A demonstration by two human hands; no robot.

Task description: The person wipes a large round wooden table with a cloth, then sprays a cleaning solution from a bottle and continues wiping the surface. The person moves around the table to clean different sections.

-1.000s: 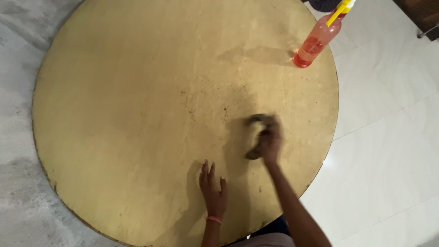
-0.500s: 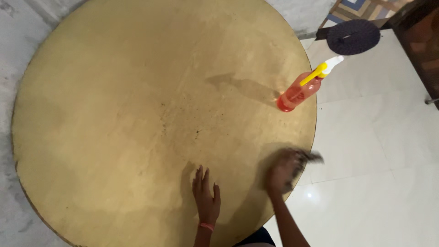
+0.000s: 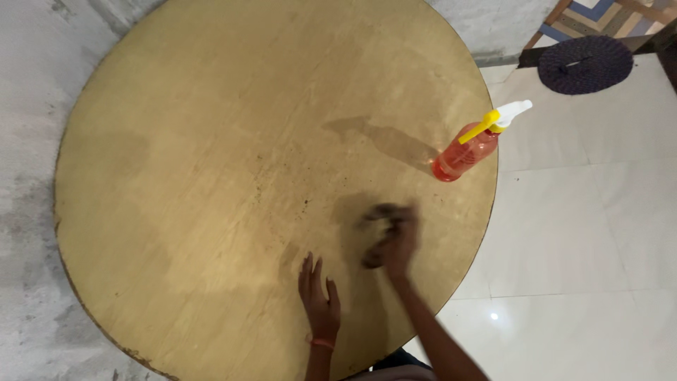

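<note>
Cloth, dark and bunched, sits under the person's right hand on the round bench; motion blur smears both, so the cloth's outline and long axis cannot be read with confidence, though the dark smear runs roughly from the hand's fingertips back toward the wrist, angled up and to the left in the head view. Right grip: fingers curled down over the cloth, closed on it. Left hand: flat on the bench, fingers spread and pointing away from the body, palm down, holding nothing; a thin pink band circles the wrist. The two hands are near each other, not touching. Spray bottle, orange-red with a yellow trigger and white nozzle, stands near the bench's right edge, well apart from the cloth; its nozzle points up and right, out past the rim, and its shadow falls left across the top. Bench surface: dull gold-tan, with dark specks around the middle and a paler patch low on the left. Floor: white glossy tiles to the right, mottled grey stone to the left. Round dark woven mat lies on the floor at upper right.
</note>
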